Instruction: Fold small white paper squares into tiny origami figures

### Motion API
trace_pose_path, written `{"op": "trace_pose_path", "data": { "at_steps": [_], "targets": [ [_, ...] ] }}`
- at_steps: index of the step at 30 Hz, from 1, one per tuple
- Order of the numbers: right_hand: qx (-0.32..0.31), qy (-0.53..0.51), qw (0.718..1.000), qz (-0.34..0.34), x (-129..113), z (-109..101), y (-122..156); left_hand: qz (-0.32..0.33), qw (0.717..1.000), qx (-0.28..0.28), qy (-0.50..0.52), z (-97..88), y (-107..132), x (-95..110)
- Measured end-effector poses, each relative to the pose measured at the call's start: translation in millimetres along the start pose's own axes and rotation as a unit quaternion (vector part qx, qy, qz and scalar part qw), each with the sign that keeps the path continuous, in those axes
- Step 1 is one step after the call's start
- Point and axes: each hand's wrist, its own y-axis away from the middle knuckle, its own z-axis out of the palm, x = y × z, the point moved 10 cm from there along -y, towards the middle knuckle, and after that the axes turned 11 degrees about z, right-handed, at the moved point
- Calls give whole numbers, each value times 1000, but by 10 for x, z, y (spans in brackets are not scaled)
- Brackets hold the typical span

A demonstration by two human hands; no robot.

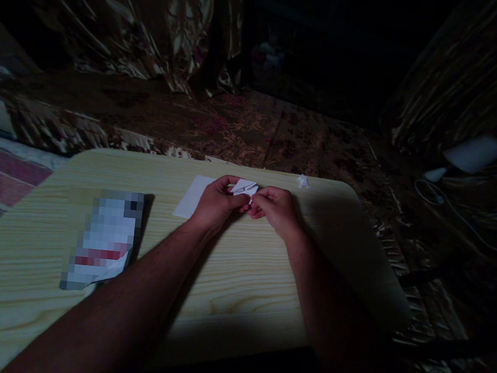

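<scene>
A small piece of folded white paper (245, 186) with several crease lines is held up between my two hands over the table. My left hand (217, 206) is closed on its left and lower side, the thumb lying across the front. At the paper's lower right corner, the fingers and thumb of my right hand (275, 208) pinch together. A flat white sheet of paper (191, 197) lies on the table, partly covered by my left hand. Beyond my right hand, near the far edge, sits a small white folded paper star (303, 181).
The light wooden table (238, 291) has rounded far corners. At its left lies a blurred-out, phone-like object (110, 232). Patterned curtains (159, 19) hang behind a cloth-covered ledge (237, 118). A white lamp-like object (475, 154) with a cable stands at right.
</scene>
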Motion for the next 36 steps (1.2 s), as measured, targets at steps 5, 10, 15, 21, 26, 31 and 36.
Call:
{"op": "trace_pose_path", "data": {
  "at_steps": [5,10,15,21,26,31,36],
  "targets": [
    [2,6,1000,9,3,-3,4,8,999,35,-11,-59,-1,33],
    [19,54,998,-13,-34,20,23,23,996,79,-26,-127,2,91],
    [65,105,991,-60,-79,15,40,42,992,109,-52,-191,9,119],
    [93,126,983,-92,-110,27,73,48,991,116,-50,-179,24,117],
    [95,117,985,-89,-91,32,70,44,992,113,-43,-165,34,99],
    [77,82,992,-60,-46,45,40,36,992,111,-40,-165,34,86],
    [71,41,996,-24,-21,23,27,38,993,103,-36,-130,37,103]
  ]
}}
